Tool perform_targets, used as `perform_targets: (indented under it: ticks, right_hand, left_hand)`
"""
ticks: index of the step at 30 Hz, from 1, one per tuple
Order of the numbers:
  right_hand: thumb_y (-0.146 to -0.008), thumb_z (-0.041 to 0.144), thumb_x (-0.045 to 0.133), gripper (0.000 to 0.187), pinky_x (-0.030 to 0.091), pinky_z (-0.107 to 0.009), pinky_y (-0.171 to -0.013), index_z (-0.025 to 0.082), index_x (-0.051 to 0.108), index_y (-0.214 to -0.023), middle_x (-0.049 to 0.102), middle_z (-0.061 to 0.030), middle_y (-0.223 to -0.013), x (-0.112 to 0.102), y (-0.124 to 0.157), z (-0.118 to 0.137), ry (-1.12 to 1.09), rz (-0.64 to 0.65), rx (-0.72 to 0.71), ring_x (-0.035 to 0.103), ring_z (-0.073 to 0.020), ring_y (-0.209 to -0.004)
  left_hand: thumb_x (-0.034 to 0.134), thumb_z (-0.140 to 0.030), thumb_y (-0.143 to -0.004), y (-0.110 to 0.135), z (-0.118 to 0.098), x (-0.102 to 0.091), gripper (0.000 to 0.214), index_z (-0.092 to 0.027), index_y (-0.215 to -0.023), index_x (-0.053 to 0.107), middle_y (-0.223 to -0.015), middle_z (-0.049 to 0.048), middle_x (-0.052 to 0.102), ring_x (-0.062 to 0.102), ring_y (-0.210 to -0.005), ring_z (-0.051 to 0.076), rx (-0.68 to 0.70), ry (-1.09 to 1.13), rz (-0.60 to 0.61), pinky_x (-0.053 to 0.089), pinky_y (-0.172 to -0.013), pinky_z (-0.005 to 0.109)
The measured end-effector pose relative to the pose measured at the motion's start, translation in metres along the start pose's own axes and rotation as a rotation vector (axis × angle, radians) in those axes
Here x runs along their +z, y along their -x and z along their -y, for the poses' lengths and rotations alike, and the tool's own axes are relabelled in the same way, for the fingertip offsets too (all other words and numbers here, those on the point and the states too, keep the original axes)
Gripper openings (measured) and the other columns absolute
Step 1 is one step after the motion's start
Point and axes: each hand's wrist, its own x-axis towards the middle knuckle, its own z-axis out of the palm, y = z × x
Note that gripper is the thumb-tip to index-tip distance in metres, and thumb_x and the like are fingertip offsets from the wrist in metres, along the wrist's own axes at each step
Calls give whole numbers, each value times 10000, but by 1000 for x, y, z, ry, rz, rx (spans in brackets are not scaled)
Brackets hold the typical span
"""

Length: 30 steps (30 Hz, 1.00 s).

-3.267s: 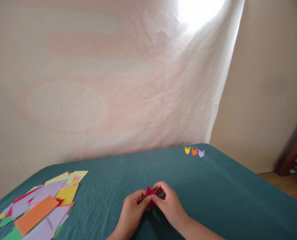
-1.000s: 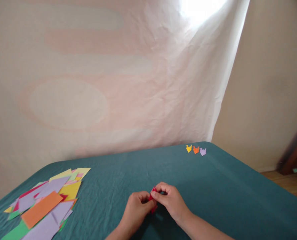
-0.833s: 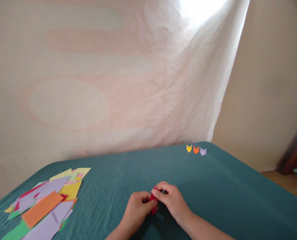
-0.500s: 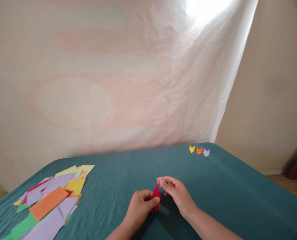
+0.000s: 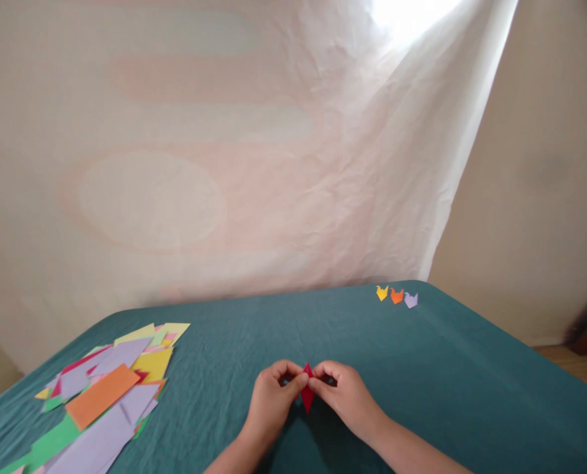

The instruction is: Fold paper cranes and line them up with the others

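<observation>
Fingertips [image 5: 297, 380] of the left hand [image 5: 273, 401] and of the right hand [image 5: 347, 397] meet on one red paper [image 5: 307, 397], a small folded piece with a point up and a point down; it is held low over the cloth [image 5: 446, 382], near the front middle; whether its lower tip touches the cloth cannot be told.

Counted from the left: one pile [image 5: 100, 401] of loose flat sheets at the cloth's left edge, overlapping so that their number cannot be told, in lilac, orange, yellow, green, red and pink; two hands at the middle, both the person's own; one red paper between them; three small folded pieces in a row at the far right corner, well apart from the hands, namely a yellow figure [image 5: 382, 293], an orange figure [image 5: 396, 295] and a lilac figure [image 5: 410, 300], each just beside the next; one white sheet [image 5: 224, 164] hanging behind; bare wall [image 5: 545, 164] to its right.

Left hand: thumb and forefinger pressed together on the paper's left edge, the other fingers curled in behind; right hand: thumb and forefinger pinching the right edge, the remaining fingers bent loosely; the two pinches sit close on the paper's upper half, leaving its lower point free; both forearms run out at the bottom of the view.
</observation>
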Motion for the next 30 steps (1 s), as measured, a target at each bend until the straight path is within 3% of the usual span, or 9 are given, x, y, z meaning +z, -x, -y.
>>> perform_targets:
  ticks: [4,10,15,18,22,27,30]
  right_hand:
    - [-815,355,574,270,379,-219,-571,150,653,-659,623,-12,-625,2,2,4,16,32,21,544,-139,-615]
    - [-782,274,585,218,366,-214,-564,150,649,-614,614,0,-595,0,2,12,14,61,13,539,-133,-599]
    - [-738,230,611,153,354,-211,-539,147,655,-617,625,3,-588,2,4,11,-64,103,78,526,-122,-566]
    - [-750,268,611,190,340,-211,-519,141,653,-615,614,1,-572,3,4,7,-81,70,91,500,-114,-539]
    - [-753,345,629,262,319,-211,-497,134,640,-599,600,1,-551,4,2,2,-80,49,98,468,-105,-513]
    - [-701,327,687,244,316,-206,-500,160,565,-573,533,36,-530,2,1,1,-5,-16,99,442,-99,-526]
    - [-730,309,670,145,396,-219,-599,176,619,-754,606,10,-684,-3,1,5,-66,-24,18,530,-132,-656]
  left_hand:
    - [628,-356,-726,2,-4,3,229,-128,-720,646,-640,34,622,536,-575,129,-2,57,-18,423,-570,219]
    - [629,-345,-724,4,-8,3,218,-130,-724,666,-679,50,641,549,-609,141,12,-42,-68,429,-591,228]
    - [608,-426,-750,-2,-12,-5,304,-125,-769,637,-657,34,605,549,-609,138,-5,111,-104,448,-556,226]
    - [671,-462,-683,-4,-10,-7,422,-114,-922,654,-780,65,651,588,-666,156,-96,189,0,458,-534,227]
    - [745,-423,-589,-3,-5,-5,359,-89,-707,689,-608,46,641,543,-514,114,-212,175,187,431,-525,226]
    - [712,-420,-616,-3,-8,-4,312,-111,-612,668,-567,37,634,518,-497,108,-164,115,102,406,-511,217]
    - [681,-413,-642,-3,-10,-5,300,-116,-608,654,-563,29,629,516,-498,115,-139,73,86,409,-508,221]
